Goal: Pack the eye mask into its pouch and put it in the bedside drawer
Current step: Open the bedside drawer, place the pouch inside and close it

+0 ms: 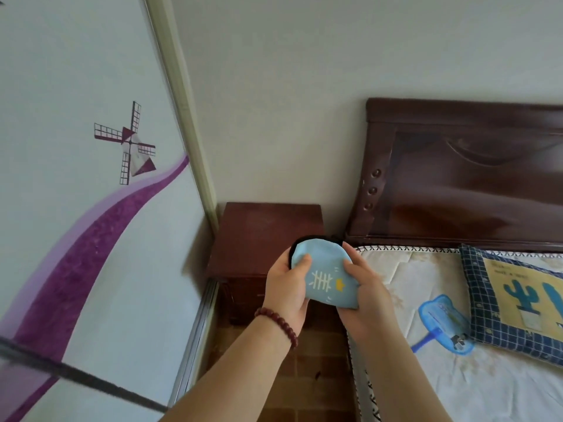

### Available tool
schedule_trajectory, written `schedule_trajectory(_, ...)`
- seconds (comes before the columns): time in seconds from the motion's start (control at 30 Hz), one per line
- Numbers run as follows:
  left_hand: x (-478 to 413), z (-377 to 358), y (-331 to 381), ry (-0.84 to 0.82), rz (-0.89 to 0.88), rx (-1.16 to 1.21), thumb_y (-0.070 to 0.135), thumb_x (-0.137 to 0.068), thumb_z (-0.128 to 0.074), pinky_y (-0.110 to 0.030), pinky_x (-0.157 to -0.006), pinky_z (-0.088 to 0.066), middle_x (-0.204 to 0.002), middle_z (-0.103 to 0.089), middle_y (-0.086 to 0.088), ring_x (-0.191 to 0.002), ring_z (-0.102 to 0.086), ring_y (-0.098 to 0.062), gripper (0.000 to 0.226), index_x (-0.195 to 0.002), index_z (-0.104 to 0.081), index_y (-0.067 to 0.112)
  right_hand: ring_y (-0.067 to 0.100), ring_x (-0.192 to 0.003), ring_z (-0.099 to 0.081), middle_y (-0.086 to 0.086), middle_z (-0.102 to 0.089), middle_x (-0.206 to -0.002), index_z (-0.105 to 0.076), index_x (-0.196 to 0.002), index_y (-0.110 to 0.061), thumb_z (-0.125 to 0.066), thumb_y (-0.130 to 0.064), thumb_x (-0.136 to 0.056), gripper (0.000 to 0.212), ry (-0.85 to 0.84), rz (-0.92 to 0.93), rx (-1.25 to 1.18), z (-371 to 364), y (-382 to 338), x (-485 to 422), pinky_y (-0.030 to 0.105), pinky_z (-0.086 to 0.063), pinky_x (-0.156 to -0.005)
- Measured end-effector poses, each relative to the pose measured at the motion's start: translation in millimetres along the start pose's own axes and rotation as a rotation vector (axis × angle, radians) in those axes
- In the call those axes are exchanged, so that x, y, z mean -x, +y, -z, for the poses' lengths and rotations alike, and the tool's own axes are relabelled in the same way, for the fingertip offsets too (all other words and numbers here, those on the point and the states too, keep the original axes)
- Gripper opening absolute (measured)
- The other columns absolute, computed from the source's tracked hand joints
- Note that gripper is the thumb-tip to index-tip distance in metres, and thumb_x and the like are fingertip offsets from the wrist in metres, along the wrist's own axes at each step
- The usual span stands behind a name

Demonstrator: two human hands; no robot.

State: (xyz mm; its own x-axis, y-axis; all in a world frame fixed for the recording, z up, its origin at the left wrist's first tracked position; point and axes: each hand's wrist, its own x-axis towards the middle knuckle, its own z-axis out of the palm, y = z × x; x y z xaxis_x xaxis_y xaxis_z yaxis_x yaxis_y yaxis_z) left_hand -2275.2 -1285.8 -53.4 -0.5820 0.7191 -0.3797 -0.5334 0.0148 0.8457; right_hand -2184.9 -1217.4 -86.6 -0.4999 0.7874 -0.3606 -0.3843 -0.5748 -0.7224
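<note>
Both my hands hold a light blue fabric pouch (327,274) printed with white lines and a small yellow shape. My left hand (285,289) grips its left side, thumb on the front. My right hand (364,295) grips the right side. A black edge, probably the eye mask (307,239), shows along the pouch's top rim. Just behind my hands stands the dark red-brown bedside cabinet (268,236); its drawer front is in shadow and appears closed.
A bed with a pale printed sheet (426,300) and a dark wooden headboard (472,178) lies to the right. A blue checked pillow (518,303) rests on it. A sliding wardrobe door with a windmill picture (91,208) fills the left. Brick-pattern floor lies below.
</note>
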Motion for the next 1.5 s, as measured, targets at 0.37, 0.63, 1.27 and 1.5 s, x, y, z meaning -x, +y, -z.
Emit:
schedule_trajectory(0.37,-82,76,54,-0.078,0.052,0.006,0.022,-0.090,-0.058,-0.039,-0.073,-0.058,-0.104,-0.070,-0.013,-0.091,-0.068,-0.026,0.018,-0.105,-0.065,0.017,0.020,-0.079,-0.074,0.005,-0.077,-0.095,-0.070,-0.108,-0.025,-0.053,-0.013,-0.090,0.027,0.006,0.036,-0.040,-90,54,-56,0.032,-0.057,-0.059)
schedule_trajectory(0.63,-105,84,53,-0.096,0.056,0.018,0.019,-0.090,-0.057,-0.040,-0.074,-0.058,-0.102,-0.070,-0.014,-0.087,-0.068,-0.025,0.017,-0.105,-0.066,0.015,0.025,-0.088,-0.073,0.010,-0.074,-0.106,-0.069,-0.112,-0.022,-0.068,-0.028,-0.071,0.041,-0.010,0.040,-0.004,-95,60,-74,0.035,-0.058,-0.063)
schedule_trajectory(1.27,-202,81,-3,0.099,-0.090,-0.008,0.024,-0.092,-0.054,-0.040,-0.077,-0.058,-0.114,-0.065,-0.011,-0.102,-0.064,-0.028,0.028,-0.119,-0.057,0.020,0.036,-0.111,-0.063,0.014,-0.066,-0.121,-0.066,-0.118,-0.021,-0.052,-0.026,-0.093,0.029,-0.097,-0.115,0.108,-52,75,-199,0.048,-0.055,-0.086)
schedule_trajectory(1.5,-260,121,-65,0.070,-0.106,0.027,0.020,-0.077,-0.072,-0.035,-0.069,-0.059,-0.103,-0.071,-0.007,-0.088,-0.070,-0.020,0.030,-0.107,-0.065,0.022,0.031,-0.105,-0.067,0.009,-0.070,-0.116,-0.070,-0.111,-0.025,-0.055,-0.027,-0.092,0.024,-0.079,-0.118,0.099,-16,142,-253,0.046,-0.057,-0.081)
